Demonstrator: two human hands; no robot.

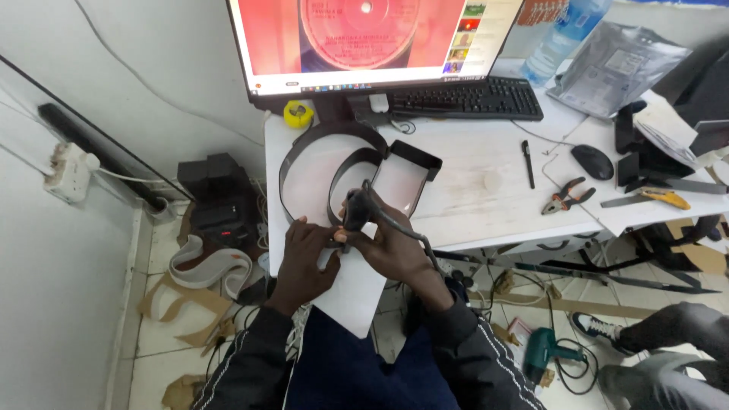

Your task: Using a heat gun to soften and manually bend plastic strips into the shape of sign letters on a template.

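The person's right hand (391,247) has its fingers clamped round a dark pistol-shaped hand tool (357,209) with a grey cable trailing off to the right over the wrist. The tool's tip points down at the near end of a letter shape bent from dark metal strip (334,163), made of curved bands on the left and a squared section on the right, which lies on a white sheet at the near left part of the white counter (471,205). The left hand (304,254) lies just left of the tool, its fingers together and pressed flat on the white sheet (353,292) beside the strip's near end; the sheet overhangs the counter's near edge above the person's lap.

Farther back on the counter stands a monitor with a red picture on its screen (364,38), with a black keyboard (467,99) to its right and a yellow tape roll (298,114) near its foot. To the right lie a black pen (526,162), red-handled pliers (566,196), a black computer mouse (592,161) and a yellow-handled utility knife (653,197). On the floor at the near right rests a teal power drill (545,351), near another person's shoe.
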